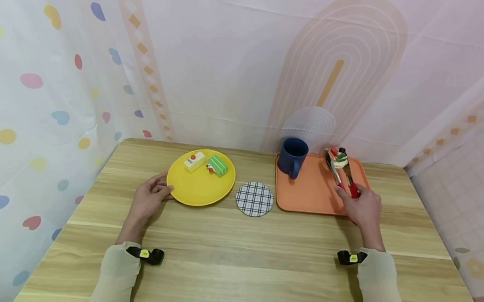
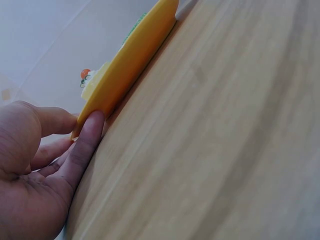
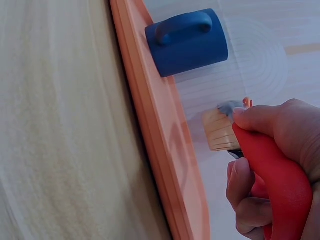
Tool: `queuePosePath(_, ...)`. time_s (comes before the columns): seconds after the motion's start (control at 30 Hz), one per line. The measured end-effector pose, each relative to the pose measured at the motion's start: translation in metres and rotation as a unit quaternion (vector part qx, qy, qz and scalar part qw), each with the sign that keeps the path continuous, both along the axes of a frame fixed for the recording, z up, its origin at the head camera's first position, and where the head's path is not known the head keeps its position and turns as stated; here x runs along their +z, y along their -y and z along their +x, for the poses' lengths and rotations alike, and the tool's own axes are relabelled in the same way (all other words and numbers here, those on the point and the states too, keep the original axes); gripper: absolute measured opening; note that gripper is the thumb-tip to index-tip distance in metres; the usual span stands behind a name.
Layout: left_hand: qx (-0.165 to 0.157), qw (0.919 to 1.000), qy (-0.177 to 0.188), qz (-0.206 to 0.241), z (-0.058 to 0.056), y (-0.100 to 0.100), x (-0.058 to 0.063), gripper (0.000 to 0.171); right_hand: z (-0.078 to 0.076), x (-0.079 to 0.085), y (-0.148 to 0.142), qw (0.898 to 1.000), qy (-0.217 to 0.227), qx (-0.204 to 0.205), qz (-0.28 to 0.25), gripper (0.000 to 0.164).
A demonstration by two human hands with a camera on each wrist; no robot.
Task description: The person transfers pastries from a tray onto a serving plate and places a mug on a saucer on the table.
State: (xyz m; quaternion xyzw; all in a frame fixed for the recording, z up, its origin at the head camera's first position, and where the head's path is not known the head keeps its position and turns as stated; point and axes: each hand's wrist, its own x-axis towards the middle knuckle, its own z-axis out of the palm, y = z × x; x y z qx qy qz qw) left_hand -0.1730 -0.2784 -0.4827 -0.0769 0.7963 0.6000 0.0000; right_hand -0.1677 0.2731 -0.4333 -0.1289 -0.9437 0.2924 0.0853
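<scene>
My left hand [image 1: 149, 196] grips the left rim of a round yellow plate [image 1: 194, 192], thumb and fingers at its edge in the left wrist view. A pale yellow cake slice [image 1: 194, 164] with a red topping and a green striped cake slice [image 1: 218, 166] lie on the plate. In my right hand [image 1: 364, 208] are red-handled tongs [image 3: 272, 170], and between their tips is a cupcake [image 3: 218, 131] topped with cream and fruit. In the right wrist view the cupcake is raised over the orange tray [image 1: 305, 200].
Upright at the tray's back left corner stands a dark blue mug [image 1: 288, 160], its handle facing the front. A round checked coaster [image 1: 254, 199] lies between plate and tray. Patterned cloth [image 1: 221, 77] hangs behind the wooden table [image 1: 244, 260].
</scene>
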Motion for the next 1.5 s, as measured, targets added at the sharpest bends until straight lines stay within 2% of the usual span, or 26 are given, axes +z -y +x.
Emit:
queuePosePath(0.73,0.001,1.0,0.004,-0.007,0.0,-0.002,0.003,0.057,0.012,0.021,0.012,0.997,-0.065,0.029,0.017,0.057)
queuePosePath(1.5,0.002,1.0,0.003,-0.005,-0.001,0.0,0.001,0.056,0.018,0.032,0.035,0.994,-0.09,0.064,0.024,0.051)
